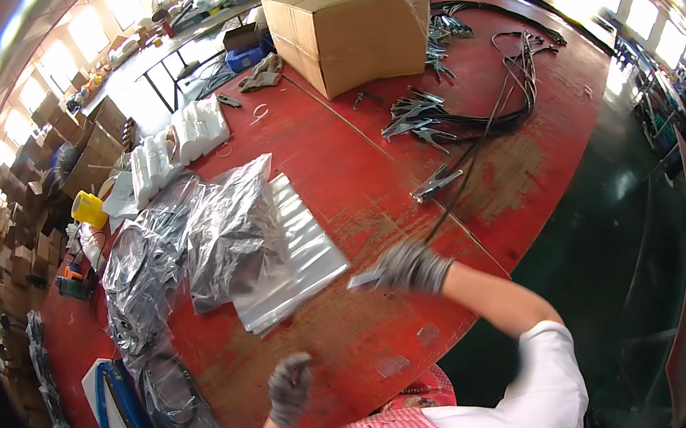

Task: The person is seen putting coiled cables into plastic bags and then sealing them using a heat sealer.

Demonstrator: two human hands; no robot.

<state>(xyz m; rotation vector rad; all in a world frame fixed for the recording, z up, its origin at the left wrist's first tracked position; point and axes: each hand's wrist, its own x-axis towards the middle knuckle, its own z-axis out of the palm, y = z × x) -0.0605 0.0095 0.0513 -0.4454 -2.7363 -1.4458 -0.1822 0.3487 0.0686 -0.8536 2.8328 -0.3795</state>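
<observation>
The right hand (pixel 414 268), fingers clamped on a blurred, probable clip (pixel 365 280) over the bench (pixel 323 159), could snag the piled clips (pixel 415 115) by tugging the cable (pixel 443 216), while the left hand (pixel 290 389) has fingers curled together.

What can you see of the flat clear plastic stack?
The flat clear plastic stack looks like thin, glossy film with bright reflected streaks; whether bags or loose sheets, I can't tell. It is roughly rectangular, lying slantwise on the red table. Crumpled plastic overlaps its left side. The gloved right hand is just off its right corner, the gloved left hand nearer the person; neither touches it.
</observation>
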